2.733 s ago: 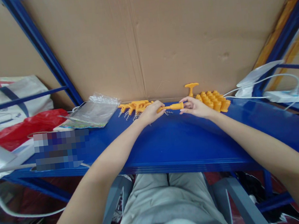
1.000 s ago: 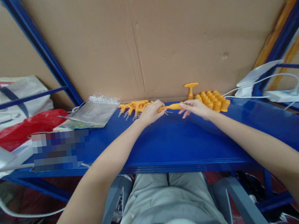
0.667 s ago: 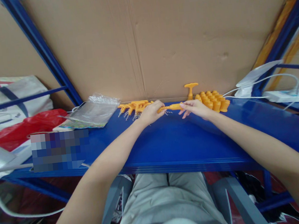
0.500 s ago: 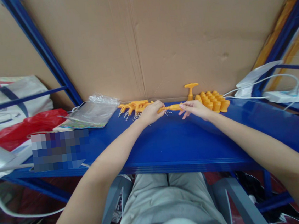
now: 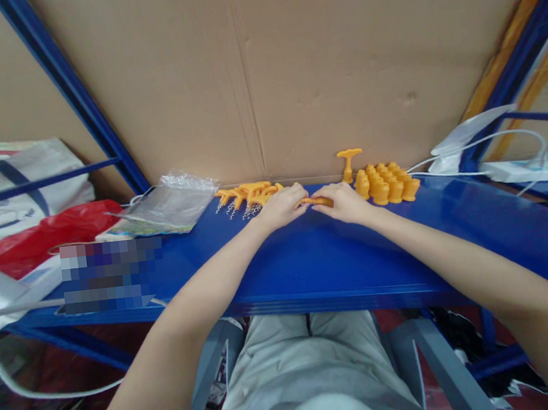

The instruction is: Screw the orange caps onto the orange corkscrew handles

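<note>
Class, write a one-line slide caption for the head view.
Left hand and right hand grip a yellow piece at a blue table, with yellow-handled corkscrews left, clustered yellow parts right.

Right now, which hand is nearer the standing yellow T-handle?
Right. The right hand sits just in front of the T-handle; the left hand is farther off, to its left.

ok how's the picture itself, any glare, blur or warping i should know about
Head view: a mild sheen on the blue table, no harsh glare; head view: wide-angle stretch, the blue uprights leaning outward; head view: the metal spirals look soft, and the fingers partly hide the yellow piece; head view: a pixelated block masks part of the left side.
</note>
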{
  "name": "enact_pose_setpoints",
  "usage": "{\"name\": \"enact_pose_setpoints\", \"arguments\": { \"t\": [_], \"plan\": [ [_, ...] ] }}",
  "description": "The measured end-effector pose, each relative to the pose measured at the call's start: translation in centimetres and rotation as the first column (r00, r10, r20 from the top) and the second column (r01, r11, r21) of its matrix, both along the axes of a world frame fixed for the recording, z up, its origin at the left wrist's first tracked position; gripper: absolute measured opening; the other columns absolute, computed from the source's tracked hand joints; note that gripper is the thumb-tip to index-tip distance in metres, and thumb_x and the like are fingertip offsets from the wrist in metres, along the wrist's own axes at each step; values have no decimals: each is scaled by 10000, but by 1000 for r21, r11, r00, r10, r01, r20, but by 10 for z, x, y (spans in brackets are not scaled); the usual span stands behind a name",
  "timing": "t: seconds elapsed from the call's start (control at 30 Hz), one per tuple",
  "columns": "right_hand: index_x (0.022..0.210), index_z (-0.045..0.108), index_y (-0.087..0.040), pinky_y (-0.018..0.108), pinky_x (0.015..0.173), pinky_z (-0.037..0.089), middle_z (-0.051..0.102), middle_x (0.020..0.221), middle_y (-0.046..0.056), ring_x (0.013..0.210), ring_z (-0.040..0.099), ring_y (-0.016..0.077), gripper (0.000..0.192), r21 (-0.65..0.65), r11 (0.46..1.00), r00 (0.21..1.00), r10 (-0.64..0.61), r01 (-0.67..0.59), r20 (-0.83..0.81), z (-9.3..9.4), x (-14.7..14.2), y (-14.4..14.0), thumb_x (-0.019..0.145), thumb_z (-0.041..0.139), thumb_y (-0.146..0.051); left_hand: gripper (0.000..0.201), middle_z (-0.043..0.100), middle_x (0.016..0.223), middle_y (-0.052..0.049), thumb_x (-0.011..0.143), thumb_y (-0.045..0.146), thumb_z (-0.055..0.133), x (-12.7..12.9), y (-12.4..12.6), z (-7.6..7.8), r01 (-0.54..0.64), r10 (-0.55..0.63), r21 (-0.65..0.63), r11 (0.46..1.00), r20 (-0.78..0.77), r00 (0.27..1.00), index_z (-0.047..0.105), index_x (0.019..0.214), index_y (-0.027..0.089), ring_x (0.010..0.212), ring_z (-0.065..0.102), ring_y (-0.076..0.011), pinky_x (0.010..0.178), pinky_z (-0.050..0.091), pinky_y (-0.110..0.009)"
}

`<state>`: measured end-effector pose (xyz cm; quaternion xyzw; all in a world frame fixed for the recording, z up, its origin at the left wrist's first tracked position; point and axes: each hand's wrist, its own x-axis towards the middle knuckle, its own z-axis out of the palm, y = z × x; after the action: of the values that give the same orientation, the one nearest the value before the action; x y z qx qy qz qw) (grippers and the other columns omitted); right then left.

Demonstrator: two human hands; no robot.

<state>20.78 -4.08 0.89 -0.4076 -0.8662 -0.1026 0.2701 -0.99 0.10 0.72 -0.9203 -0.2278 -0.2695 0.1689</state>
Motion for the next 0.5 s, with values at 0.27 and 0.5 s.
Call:
{"name": "enact_pose_setpoints", "arguments": {
  "t": [0.27,0.5],
  "plan": [
    [948,745,-185,353,808,401,732,968,117,986,650,263,191,80,987,973,-153,141,172,20,-13,3,937,599,-307,201,652,1195,-128,963,203,501,2,-11,6,23,-24,21,999,16,1000,611,1128,165,1086,666,-238,922,564,-375],
    [865,755,-189,350,777,506,754,867,107,857,702,266,143,-231,875,883,-457,426,-104,45,15,56,857,662,-299,296,558,1429,-168,961,191,506,-1,-11,8,-11,4,34,999,185,983,545,1254,177,1269,602,-262,1006,552,-413]
  ]
}}
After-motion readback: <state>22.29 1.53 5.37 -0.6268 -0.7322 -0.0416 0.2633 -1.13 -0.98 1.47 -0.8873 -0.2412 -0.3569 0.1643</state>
